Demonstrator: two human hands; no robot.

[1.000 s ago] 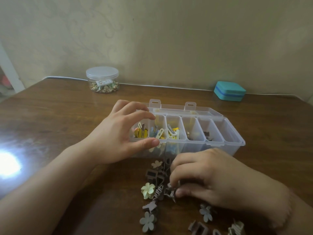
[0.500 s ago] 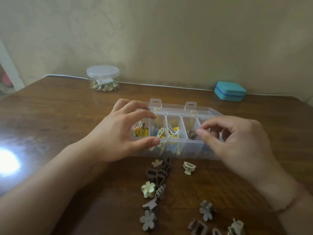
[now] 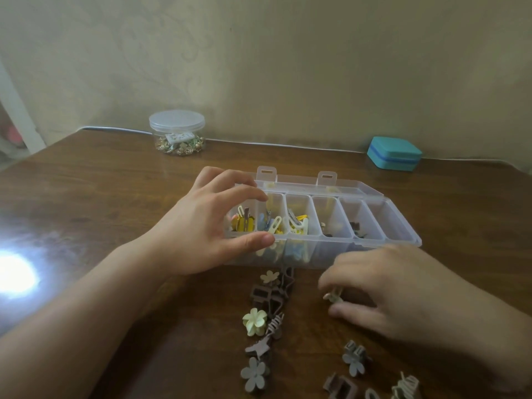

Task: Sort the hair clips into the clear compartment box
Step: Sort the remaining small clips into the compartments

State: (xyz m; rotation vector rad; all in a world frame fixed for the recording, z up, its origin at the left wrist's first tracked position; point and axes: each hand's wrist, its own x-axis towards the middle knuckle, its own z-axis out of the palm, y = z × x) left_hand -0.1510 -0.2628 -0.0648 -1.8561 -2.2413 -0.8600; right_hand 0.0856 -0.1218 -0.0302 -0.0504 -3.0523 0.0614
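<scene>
The left hand grips the clear compartment box, the right hand pinches a pale clip that, being small, might slip mid-lift.

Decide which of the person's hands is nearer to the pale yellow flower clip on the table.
Left. The left hand grips the clear box's near-left end, above the pale yellow flower clip. The right hand lies farther off to the clip's right, pinching a small cream clip.

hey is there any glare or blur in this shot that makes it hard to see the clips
Head view: a bright glare patch washes out the wooden table at far left, away from the clips; the right hand is motion-blurred, smearing the pale clip at its fingertips; the left hand and clear box look sharp.
</scene>
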